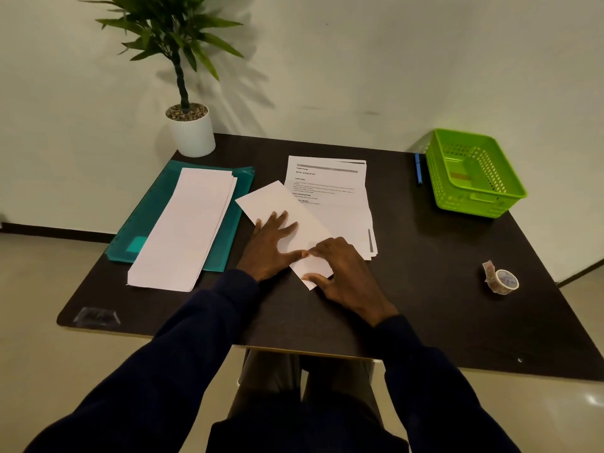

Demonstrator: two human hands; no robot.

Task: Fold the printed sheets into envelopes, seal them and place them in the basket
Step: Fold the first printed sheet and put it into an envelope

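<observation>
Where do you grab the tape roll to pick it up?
Come from above and pinch the tape roll across its round outer rim. It lies tilted with its hole showing, and its loose tail sticks up on the left, so avoid that side.

Folded sheet [287, 204], blank white side up, lies diagonally mid-table, partly overlapping the stack of printed sheets [333, 188] just behind it to the right. Green perforated basket [480, 204] sits upright at the far right.
</observation>
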